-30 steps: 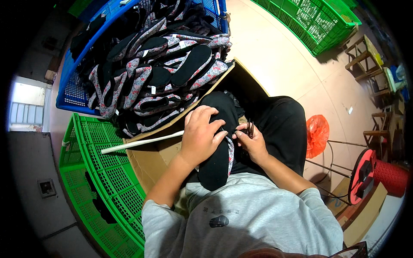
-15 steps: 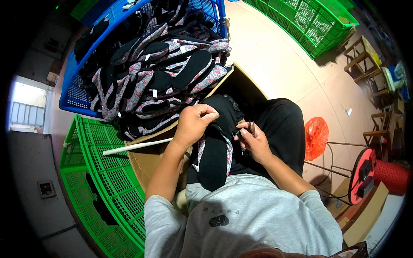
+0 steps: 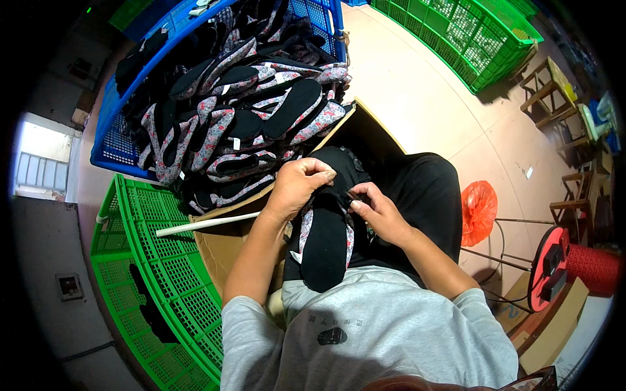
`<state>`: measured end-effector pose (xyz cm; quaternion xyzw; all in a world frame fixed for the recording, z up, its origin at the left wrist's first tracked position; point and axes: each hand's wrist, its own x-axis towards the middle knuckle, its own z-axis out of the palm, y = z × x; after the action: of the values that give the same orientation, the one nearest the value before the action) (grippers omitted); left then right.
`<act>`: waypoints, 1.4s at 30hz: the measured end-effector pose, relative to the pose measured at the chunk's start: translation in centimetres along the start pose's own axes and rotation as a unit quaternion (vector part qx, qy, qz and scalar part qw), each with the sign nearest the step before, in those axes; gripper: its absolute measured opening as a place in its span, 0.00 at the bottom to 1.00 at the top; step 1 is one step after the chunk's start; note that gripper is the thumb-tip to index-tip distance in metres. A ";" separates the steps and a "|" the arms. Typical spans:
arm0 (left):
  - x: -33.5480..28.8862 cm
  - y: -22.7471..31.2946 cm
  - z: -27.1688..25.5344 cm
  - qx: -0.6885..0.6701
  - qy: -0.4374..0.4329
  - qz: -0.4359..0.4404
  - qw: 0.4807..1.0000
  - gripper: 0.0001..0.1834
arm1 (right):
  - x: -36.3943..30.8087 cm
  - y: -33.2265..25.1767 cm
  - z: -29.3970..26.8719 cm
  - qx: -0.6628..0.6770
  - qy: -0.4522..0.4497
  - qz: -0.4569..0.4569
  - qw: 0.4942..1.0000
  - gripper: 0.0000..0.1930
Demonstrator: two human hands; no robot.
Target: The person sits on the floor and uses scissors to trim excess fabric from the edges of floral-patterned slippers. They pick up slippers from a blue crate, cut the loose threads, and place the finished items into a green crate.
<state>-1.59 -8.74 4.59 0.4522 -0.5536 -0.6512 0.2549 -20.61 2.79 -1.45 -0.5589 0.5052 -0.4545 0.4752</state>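
Note:
A cloth slipper (image 3: pixel 324 251) with a black sole and floral sides lies across my lap, its sole up. My left hand (image 3: pixel 297 188) pinches dark fabric at the slipper's far end between thumb and fingertips. Close beside it on the right, my right hand (image 3: pixel 381 214) is closed, with its fingertips at the slipper's far edge. Small dark pointed snips showed in this hand a moment earlier; now the fingers mostly hide them.
A blue crate (image 3: pixel 107 140) at far left overflows with similar slippers (image 3: pixel 244 124). An open cardboard box (image 3: pixel 212 251) stands by my knees, a white rod (image 3: pixel 205 225) across it. A green crate (image 3: pixel 156 274) is at left; a red plastic bag (image 3: pixel 479 212) and a red round-topped stand (image 3: pixel 548 267) are at right.
My right hand has moved slightly left and turned, bringing its fingertips to the slipper's edge. The pointed blades have dropped out of sight. My left hand has barely shifted.

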 end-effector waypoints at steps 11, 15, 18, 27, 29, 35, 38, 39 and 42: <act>-0.1 -1.1 0.9 -0.049 0.025 0.013 0.998 0.04 | 0.5 -0.5 0.2 -0.046 -0.015 0.046 0.998 0.11; -0.1 -1.0 1.0 -0.050 0.027 0.010 0.998 0.03 | 0.5 -0.9 0.2 -0.056 -0.017 0.043 0.997 0.10; 0.0 -1.1 1.0 -0.039 0.030 0.012 0.999 0.03 | 0.6 -0.9 0.1 -0.063 -0.018 0.038 0.997 0.10; 0.3 -1.3 1.0 -0.051 0.030 0.015 0.998 0.03 | 0.7 -0.2 0.2 -0.035 -0.020 0.043 0.998 0.10; 0.8 -1.0 0.9 -0.036 0.030 0.016 0.999 0.04 | 0.6 0.4 0.6 -0.015 0.010 0.019 1.000 0.11; 5.6 0.8 1.2 0.077 0.033 0.162 0.983 0.10 | 0.0 -0.6 1.6 -0.018 0.064 0.055 0.996 0.20; 7.5 1.2 1.1 0.183 0.049 0.258 0.947 0.10 | -0.1 0.8 2.2 -0.014 0.105 0.057 0.993 0.18; 7.6 1.5 0.9 0.214 0.056 0.273 0.936 0.10 | -0.2 1.3 2.1 -0.033 0.105 0.053 0.992 0.18; 6.7 2.8 -0.4 0.278 0.093 0.185 0.938 0.06 | -0.5 2.0 1.8 -0.045 0.108 0.065 0.991 0.15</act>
<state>-4.79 -15.27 5.16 0.4531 -0.7605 -0.3675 0.2851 -19.10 3.34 -3.68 -0.4932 0.6086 -0.4571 0.4212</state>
